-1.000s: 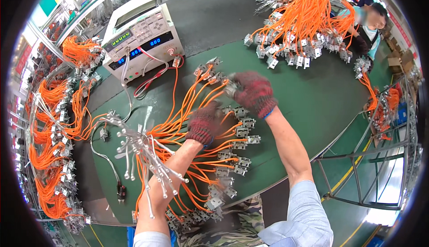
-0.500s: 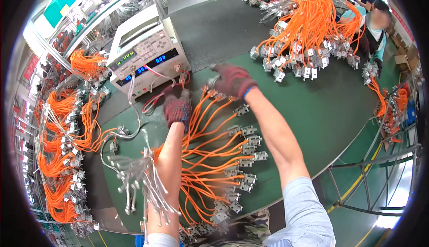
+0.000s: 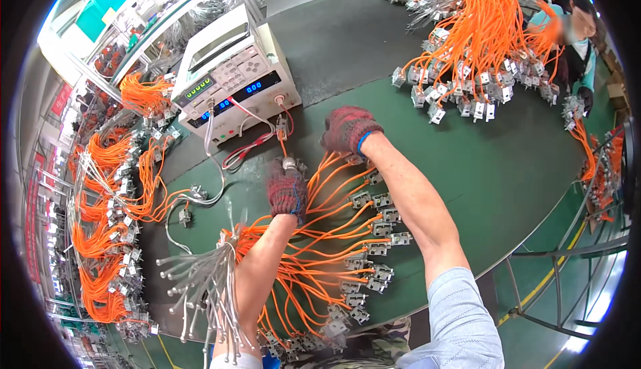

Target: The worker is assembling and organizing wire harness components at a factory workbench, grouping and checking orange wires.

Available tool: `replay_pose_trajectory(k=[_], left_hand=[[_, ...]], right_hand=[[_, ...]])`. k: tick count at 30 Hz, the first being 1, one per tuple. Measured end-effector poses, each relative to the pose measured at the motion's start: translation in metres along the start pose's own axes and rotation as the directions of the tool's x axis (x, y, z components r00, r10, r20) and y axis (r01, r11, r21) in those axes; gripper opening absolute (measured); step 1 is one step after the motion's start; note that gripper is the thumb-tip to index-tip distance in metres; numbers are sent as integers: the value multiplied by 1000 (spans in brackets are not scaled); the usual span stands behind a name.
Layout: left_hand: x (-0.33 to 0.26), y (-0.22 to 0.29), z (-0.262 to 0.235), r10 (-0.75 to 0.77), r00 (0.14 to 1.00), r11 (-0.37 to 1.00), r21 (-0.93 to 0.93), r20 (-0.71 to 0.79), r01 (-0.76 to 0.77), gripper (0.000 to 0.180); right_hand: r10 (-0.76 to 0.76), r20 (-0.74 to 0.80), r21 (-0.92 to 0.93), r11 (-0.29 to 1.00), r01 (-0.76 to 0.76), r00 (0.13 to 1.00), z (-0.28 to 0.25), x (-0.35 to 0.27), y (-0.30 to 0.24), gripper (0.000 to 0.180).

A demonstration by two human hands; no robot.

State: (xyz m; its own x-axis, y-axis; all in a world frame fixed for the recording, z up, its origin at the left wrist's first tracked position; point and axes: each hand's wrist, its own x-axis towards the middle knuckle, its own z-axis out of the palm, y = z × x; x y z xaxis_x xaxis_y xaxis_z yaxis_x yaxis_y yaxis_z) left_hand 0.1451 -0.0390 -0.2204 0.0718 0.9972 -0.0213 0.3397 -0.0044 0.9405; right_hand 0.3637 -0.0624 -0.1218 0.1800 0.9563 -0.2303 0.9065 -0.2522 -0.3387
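My left hand (image 3: 287,185), in a dark red knit glove, is closed around an orange cable (image 3: 284,147) with a silvery piece at the fingertips. That cable runs up to a small metal connector (image 3: 282,127) in front of the test instrument (image 3: 234,72). My right hand (image 3: 350,131), gloved alike, curls closed above the far end of a fan of orange cables (image 3: 320,235); what its fingers hold is hidden. Metal connectors (image 3: 380,245) tip the fanned cables. Over my left forearm drapes a bundle of grey cable ends (image 3: 200,275).
A large pile of orange cables (image 3: 477,22) lies at the far right of the green table (image 3: 481,169). More cable bundles (image 3: 100,235) line the left side. A person (image 3: 577,49) stands at the far right. A metal frame (image 3: 554,282) stands past the table edge.
My left hand has drawn back toward me from the instrument's front. My right hand has turned downward and curled over the cable ends. The whole view has shifted slightly.
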Motion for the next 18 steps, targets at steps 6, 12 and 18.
replay_pose_trajectory(k=[6, 12, 18], left_hand=[[-53, 27, 8, 248, 917, 933, 178, 312, -313, 27], [-45, 45, 8, 126, 900, 948, 217, 418, -233, 25], [-46, 30, 11, 211, 904, 938, 183, 371, -294, 27]], right_hand=[[4, 32, -207, 978, 3, 999, -1, -54, 12, 32], [69, 8, -108, 992, -68, 998, -8, -57, 20, 46], [30, -236, 528, 843, 102, 971, 19, -77, 72, 54]])
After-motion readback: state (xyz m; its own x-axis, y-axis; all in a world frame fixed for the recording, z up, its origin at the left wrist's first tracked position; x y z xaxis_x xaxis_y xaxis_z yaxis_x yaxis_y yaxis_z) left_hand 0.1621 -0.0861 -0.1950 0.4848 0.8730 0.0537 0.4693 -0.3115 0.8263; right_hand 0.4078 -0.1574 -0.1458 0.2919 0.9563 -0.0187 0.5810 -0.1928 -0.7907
